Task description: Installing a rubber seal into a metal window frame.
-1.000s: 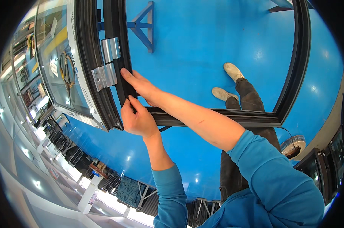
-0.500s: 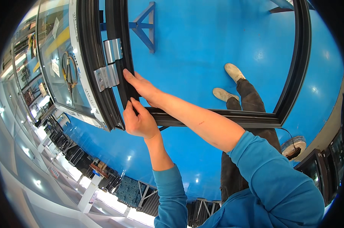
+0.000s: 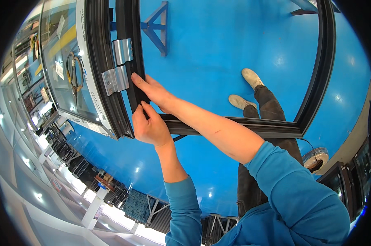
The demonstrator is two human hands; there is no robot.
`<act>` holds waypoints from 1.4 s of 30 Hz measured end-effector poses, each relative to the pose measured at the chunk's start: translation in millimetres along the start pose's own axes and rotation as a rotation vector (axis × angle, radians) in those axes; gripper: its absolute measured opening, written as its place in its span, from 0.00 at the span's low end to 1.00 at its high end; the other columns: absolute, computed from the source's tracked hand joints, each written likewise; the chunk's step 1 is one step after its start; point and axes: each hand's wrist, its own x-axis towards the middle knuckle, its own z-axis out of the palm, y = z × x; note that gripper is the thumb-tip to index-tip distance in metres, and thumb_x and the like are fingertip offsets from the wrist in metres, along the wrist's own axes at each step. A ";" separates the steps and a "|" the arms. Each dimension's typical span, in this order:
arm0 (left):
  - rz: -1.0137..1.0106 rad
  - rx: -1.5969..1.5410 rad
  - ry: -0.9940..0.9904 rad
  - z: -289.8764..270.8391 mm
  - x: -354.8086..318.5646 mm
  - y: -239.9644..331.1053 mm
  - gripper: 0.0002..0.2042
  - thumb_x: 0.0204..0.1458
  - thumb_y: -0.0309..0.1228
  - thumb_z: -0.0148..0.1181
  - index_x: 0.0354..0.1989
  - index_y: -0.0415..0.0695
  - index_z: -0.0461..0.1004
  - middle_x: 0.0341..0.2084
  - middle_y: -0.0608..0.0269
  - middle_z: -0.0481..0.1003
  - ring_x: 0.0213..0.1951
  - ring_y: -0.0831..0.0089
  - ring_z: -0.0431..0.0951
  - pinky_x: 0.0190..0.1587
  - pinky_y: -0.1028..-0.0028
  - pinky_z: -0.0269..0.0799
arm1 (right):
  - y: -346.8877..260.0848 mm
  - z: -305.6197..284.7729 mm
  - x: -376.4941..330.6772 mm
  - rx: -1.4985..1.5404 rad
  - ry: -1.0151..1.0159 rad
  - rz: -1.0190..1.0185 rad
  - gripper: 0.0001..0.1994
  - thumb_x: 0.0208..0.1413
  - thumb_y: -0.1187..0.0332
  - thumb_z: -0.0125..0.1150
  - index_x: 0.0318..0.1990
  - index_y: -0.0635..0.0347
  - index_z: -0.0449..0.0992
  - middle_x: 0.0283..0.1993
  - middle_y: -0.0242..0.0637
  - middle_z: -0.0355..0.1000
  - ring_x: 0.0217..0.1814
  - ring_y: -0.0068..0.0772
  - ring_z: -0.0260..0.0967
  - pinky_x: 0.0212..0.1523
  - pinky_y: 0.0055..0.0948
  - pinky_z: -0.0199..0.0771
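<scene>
– What's furthest left?
– A glass pane [image 3: 56, 92], then a silver hinge [image 3: 120, 76] just left of the right grip [image 3: 157, 93], then the black frame [image 3: 129, 20] touching both grips
– How is the left grip [image 3: 151, 127]?
– Narrow, fingertips against the frame; whether they pinch anything, I can't tell
– And the right one?
– Holding the frame, thumb on its face, just above the left
– Further right?
– Shoes [image 3: 251, 78], then a round roll [image 3: 321, 154], both well apart from the grips

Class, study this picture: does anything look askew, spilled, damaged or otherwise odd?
Nothing stands out: the silver hinge shows no obvious damage, and the left hand and right hand are at the black frame beside it.
</scene>
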 end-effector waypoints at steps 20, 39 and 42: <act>-0.015 -0.024 0.012 2.1 -2.2 1.6 0.04 0.57 0.25 0.65 0.31 0.38 0.82 0.22 0.64 0.81 0.21 0.73 0.75 0.24 0.75 0.70 | -6.8 -1.5 6.5 0.173 0.073 0.251 0.33 0.57 0.36 0.65 0.56 0.56 0.75 0.51 0.37 0.74 0.54 0.35 0.68 0.59 0.41 0.61; -0.186 0.087 -0.107 -18.1 0.7 8.5 0.09 0.59 0.32 0.65 0.28 0.41 0.81 0.19 0.68 0.79 0.20 0.74 0.75 0.23 0.75 0.69 | 4.5 1.7 10.1 0.098 0.074 0.170 0.31 0.63 0.38 0.59 0.54 0.59 0.74 0.52 0.38 0.73 0.54 0.32 0.68 0.61 0.42 0.63; -0.229 0.176 -0.149 -30.5 -10.0 2.0 0.09 0.58 0.31 0.65 0.27 0.42 0.80 0.18 0.69 0.78 0.18 0.74 0.73 0.22 0.75 0.67 | 0.6 5.5 3.3 0.039 0.158 0.173 0.27 0.66 0.41 0.57 0.54 0.57 0.75 0.54 0.37 0.73 0.55 0.31 0.67 0.62 0.41 0.61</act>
